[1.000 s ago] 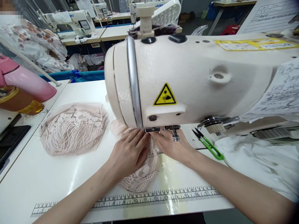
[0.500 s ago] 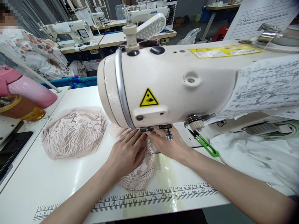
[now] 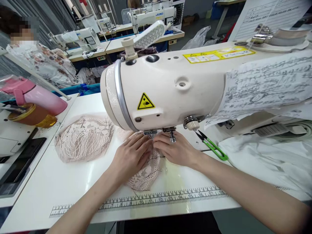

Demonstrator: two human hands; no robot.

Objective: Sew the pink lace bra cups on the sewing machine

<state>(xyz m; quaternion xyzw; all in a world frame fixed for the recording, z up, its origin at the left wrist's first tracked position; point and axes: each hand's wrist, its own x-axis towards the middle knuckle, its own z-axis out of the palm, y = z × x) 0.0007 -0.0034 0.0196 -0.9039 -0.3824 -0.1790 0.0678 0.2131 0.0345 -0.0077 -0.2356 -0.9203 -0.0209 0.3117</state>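
Under the head of a cream sewing machine (image 3: 161, 74), both hands are on a pale pink lace piece (image 3: 145, 177). My left hand (image 3: 130, 152) rests over its left side, fingers together and thumb tucked in, holding the lace. From the right, my right hand (image 3: 179, 149) has its bent fingers at the lace edge, close to the needle area. The machine head hides the fingertips and needle. A second lace piece (image 3: 84, 138) lies to the left. Green thread snips (image 3: 215, 149) lie beyond my right wrist, their blades pointing toward the machine.
A printed ruler (image 3: 138, 202) runs along the table's front edge. White cloth (image 3: 263, 159) is bunched at right. On the left are a pink bottle (image 3: 46, 97), an amber cup (image 3: 36, 115) and a black phone (image 3: 24, 161). A person in a floral top (image 3: 41, 61) sits beyond.
The camera view has shifted, so the machine head sits a little further left in the picture. My right hand's fingers are more bent at the lace; the left hand keeps its place on it.
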